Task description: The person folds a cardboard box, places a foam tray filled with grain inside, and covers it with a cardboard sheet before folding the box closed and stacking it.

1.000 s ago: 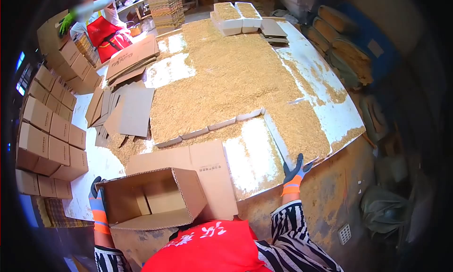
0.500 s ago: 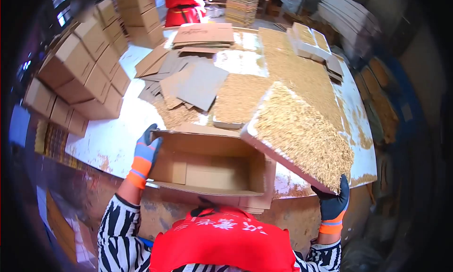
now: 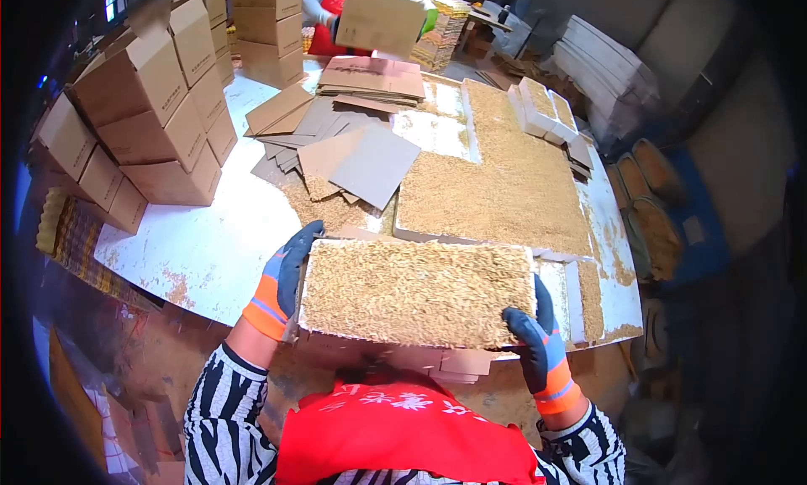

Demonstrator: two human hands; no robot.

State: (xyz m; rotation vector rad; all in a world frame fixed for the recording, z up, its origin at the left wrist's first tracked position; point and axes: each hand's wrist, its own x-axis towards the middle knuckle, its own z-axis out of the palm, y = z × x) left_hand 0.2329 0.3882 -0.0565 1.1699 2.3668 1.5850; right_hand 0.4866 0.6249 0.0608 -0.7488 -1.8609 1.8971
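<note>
A long white-sided block topped with straw-coloured husks (image 3: 416, 292) lies level in front of me, over the mouth of the cardboard box. Most of the box is hidden beneath it, so how deep the block sits cannot be told. My left hand (image 3: 296, 266), in a dark glove with an orange cuff, is closed on the box's left end, beside the block. Gloved the same way, my right hand (image 3: 535, 329) grips the block's right end, with fingertips over its top edge. Folded cardboard (image 3: 403, 355) shows under the near side.
More husk-topped blocks (image 3: 504, 191) cover the table's middle and right. Flat cardboard sheets (image 3: 374, 161) lie behind my left hand, near a stack of flattened cartons (image 3: 370, 81). Cardboard boxes (image 3: 160, 115) are piled at left. Across the table, a person in a red apron (image 3: 332, 6) holds cardboard.
The husk-topped block has swung from a tilt at the right to level over the box, carried by my right hand. Across the table, the person now holds up cardboard.
</note>
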